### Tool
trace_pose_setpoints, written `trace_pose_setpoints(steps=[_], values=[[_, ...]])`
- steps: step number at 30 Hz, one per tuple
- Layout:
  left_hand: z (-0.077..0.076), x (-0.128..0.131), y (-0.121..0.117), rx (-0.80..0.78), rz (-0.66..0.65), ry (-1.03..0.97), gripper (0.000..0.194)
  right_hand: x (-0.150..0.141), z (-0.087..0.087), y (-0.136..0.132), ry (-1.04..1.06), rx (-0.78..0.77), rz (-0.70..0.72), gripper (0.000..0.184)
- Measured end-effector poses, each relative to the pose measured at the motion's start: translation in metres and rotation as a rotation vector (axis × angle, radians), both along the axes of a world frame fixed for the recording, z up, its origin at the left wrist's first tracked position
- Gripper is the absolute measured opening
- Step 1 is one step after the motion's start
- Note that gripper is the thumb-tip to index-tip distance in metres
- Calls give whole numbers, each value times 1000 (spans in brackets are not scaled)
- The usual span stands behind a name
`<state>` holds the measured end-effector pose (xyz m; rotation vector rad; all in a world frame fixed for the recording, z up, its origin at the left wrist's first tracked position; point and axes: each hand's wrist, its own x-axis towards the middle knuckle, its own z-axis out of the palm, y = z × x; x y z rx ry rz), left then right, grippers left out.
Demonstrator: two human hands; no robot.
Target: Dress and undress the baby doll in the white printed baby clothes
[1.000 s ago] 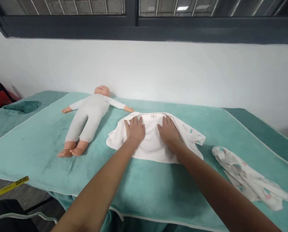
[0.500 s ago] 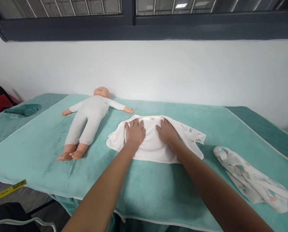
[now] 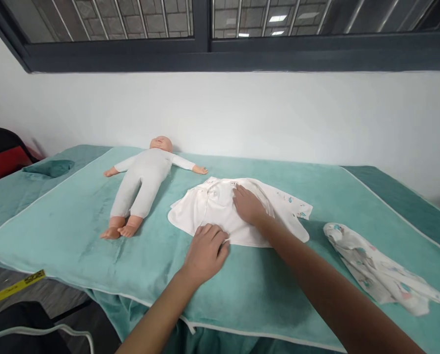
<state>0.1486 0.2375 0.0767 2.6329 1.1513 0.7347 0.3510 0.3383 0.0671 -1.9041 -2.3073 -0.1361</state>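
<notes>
A white baby shirt [image 3: 220,211] lies spread on the green bed cover, its inner side up, with a small label [image 3: 233,183] at the neck. My left hand [image 3: 207,248] is at the shirt's near hem, fingers bent together and the thumb drawn in, closed on the edge of the cloth. Higher up, close to the label, my right hand [image 3: 248,204] rests flat on the fabric with its fingers stretched out. The printed sleeve [image 3: 291,200] extends to the right. To the left a baby doll [image 3: 144,177] in a white body lies on its back, arms spread.
A bunched printed baby garment [image 3: 382,268] lies at the right on the green cover [image 3: 72,221]. A white wall with a dark window frame [image 3: 205,54] stands behind the bed. At left are a red and black bag [image 3: 6,157] and a yellow strip [image 3: 15,287].
My left hand has moved from the upper part of the shirt down to its near hem. The shirt's left part is now rumpled. My right hand has shifted slightly left on the cloth.
</notes>
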Motion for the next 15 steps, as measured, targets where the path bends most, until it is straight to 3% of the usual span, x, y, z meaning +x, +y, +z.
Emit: trace_pose_setpoints(steps=[8,15], values=[[-1,2,1,16,37,1,23,-6,-5,-50,72,34,97,61],[-8,0,5,58,132,-55,27,12,1,-130,211,157,185,51]])
